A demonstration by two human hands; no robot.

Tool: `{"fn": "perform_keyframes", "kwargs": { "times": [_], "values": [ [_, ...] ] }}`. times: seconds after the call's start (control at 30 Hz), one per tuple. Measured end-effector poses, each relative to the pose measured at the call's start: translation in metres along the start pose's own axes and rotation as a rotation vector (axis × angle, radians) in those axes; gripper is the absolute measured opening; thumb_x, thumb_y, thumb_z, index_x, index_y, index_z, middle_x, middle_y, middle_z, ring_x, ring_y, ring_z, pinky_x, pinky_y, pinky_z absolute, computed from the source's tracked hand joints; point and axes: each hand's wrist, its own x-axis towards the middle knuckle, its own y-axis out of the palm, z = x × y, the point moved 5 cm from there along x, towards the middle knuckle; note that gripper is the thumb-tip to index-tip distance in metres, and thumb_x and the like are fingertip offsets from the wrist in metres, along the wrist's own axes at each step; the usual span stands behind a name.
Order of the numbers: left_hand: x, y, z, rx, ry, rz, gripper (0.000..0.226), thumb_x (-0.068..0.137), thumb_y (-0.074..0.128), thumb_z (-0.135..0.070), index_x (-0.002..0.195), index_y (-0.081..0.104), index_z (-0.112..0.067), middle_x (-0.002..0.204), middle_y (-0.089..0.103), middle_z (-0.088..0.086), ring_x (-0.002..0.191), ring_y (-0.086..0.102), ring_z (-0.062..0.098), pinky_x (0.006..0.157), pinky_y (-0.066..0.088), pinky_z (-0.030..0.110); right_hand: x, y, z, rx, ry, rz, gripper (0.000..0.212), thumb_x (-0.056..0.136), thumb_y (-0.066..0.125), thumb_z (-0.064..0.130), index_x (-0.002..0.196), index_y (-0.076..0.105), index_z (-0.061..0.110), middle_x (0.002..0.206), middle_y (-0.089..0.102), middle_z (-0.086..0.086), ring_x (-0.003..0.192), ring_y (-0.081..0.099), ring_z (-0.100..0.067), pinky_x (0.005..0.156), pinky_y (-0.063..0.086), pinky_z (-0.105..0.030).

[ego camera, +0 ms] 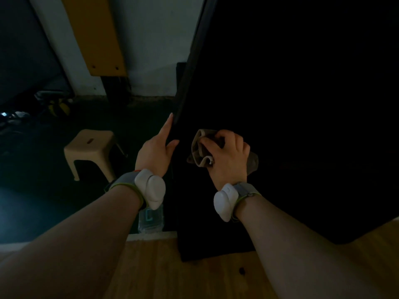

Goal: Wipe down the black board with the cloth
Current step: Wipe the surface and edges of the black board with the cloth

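A large black board (291, 108) stands upright on the wooden table and fills the right half of the view. My right hand (228, 156) grips a crumpled grey-brown cloth (199, 148) and presses it against the board's lower left area. My left hand (158, 147) sits at the board's left edge, its index finger stretched up along the edge and its thumb lying on the front face. Whether its other fingers curl behind the edge is hidden. Both wrists carry white sensor units on grey bands.
The wooden table (172, 277) lies under the board at the bottom. A clear water bottle (151, 221) stands at the table's far edge, just below my left wrist. On the dark floor to the left is a beige plastic stool (90, 149). A yellow panel (97, 35) leans on the wall.
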Motion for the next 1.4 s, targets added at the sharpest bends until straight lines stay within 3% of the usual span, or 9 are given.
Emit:
{"fn": "perform_keyframes", "kwargs": {
  "times": [0.17, 0.3, 0.47, 0.67, 0.83, 1.0, 1.1, 1.2, 1.4],
  "values": [
    [-0.002, -0.001, -0.005, -0.012, -0.015, 0.015, 0.068, 0.097, 0.047, -0.026, 0.149, 0.004, -0.037, 0.118, 0.064, 0.012, 0.092, 0.064, 0.028, 0.073, 0.050, 0.034, -0.009, 0.009, -0.004, -0.044, -0.053, 0.198, 0.031, 0.092, 0.061, 0.030, 0.123, 0.062, 0.031, 0.126, 0.054, -0.014, 0.118, 0.047, -0.038, 0.099, 0.031, -0.047],
    [-0.003, -0.004, -0.004, -0.022, -0.006, 0.017, 0.069, 0.096, 0.049, -0.025, 0.149, 0.006, -0.037, 0.121, 0.062, 0.011, 0.095, 0.064, 0.029, 0.077, 0.052, 0.037, 0.004, -0.024, 0.001, 0.037, 0.011, -0.006, 0.036, 0.070, 0.081, 0.018, 0.105, 0.072, 0.019, 0.104, 0.062, -0.022, 0.092, 0.058, -0.047, 0.080, 0.043, -0.054],
    [-0.002, 0.002, 0.012, -0.024, -0.049, 0.037, 0.068, 0.095, 0.050, -0.030, 0.148, 0.008, -0.039, 0.122, 0.062, 0.007, 0.096, 0.063, 0.027, 0.070, 0.046, 0.030, 0.037, -0.050, 0.004, 0.047, 0.010, -0.238, 0.043, 0.067, 0.082, 0.022, 0.108, 0.070, 0.017, 0.110, 0.060, -0.025, 0.101, 0.056, -0.050, 0.085, 0.040, -0.061],
    [-0.008, 0.006, 0.020, 0.027, -0.036, 0.049, 0.063, 0.096, 0.048, -0.029, 0.149, 0.014, -0.032, 0.129, 0.059, 0.008, 0.107, 0.060, 0.030, 0.081, 0.047, 0.035, 0.010, -0.008, 0.006, 0.015, -0.007, -0.046, 0.042, 0.066, 0.084, 0.020, 0.107, 0.071, 0.019, 0.109, 0.062, -0.021, 0.100, 0.057, -0.048, 0.083, 0.042, -0.055],
    [-0.011, 0.006, 0.015, 0.009, -0.021, 0.031, 0.062, 0.097, 0.048, -0.026, 0.150, 0.015, -0.030, 0.125, 0.061, 0.009, 0.106, 0.060, 0.030, 0.082, 0.047, 0.034, 0.004, 0.008, 0.002, 0.020, 0.022, -0.065, 0.044, 0.062, 0.085, 0.020, 0.104, 0.072, 0.022, 0.105, 0.062, -0.019, 0.101, 0.051, -0.042, 0.080, 0.043, -0.054],
    [-0.013, 0.005, 0.009, 0.019, -0.021, 0.016, 0.062, 0.097, 0.046, -0.026, 0.150, 0.013, -0.029, 0.125, 0.061, 0.011, 0.107, 0.060, 0.032, 0.085, 0.050, 0.041, -0.015, 0.027, 0.000, -0.031, 0.015, 0.031, 0.045, 0.058, 0.086, 0.019, 0.101, 0.073, 0.025, 0.102, 0.063, -0.015, 0.098, 0.051, -0.037, 0.081, 0.044, -0.050],
    [-0.013, 0.004, 0.009, 0.020, -0.013, 0.019, 0.062, 0.098, 0.046, -0.026, 0.150, 0.013, -0.028, 0.124, 0.061, 0.012, 0.105, 0.061, 0.032, 0.085, 0.050, 0.045, -0.024, 0.036, 0.001, -0.030, 0.040, 0.082, 0.046, 0.056, 0.086, 0.015, 0.099, 0.073, 0.025, 0.101, 0.063, -0.016, 0.099, 0.042, -0.034, 0.080, 0.046, -0.052],
    [-0.013, 0.004, 0.010, 0.018, -0.003, 0.020, 0.062, 0.098, 0.045, -0.027, 0.150, 0.013, -0.028, 0.124, 0.062, 0.010, 0.105, 0.061, 0.030, 0.085, 0.050, 0.042, -0.030, 0.044, 0.003, -0.052, 0.037, 0.159, 0.047, 0.056, 0.086, 0.012, 0.099, 0.073, 0.026, 0.102, 0.063, -0.015, 0.098, 0.057, -0.041, 0.081, 0.045, -0.053],
    [-0.015, 0.004, 0.011, 0.029, -0.014, 0.007, 0.061, 0.098, 0.045, -0.027, 0.150, 0.013, -0.028, 0.120, 0.063, 0.012, 0.100, 0.062, 0.031, 0.082, 0.051, 0.044, -0.032, 0.049, 0.003, -0.075, 0.005, 0.248, 0.039, 0.059, 0.083, 0.014, 0.095, 0.074, 0.027, 0.101, 0.063, -0.014, 0.094, 0.060, -0.040, 0.083, 0.045, -0.050]
  ]
}}
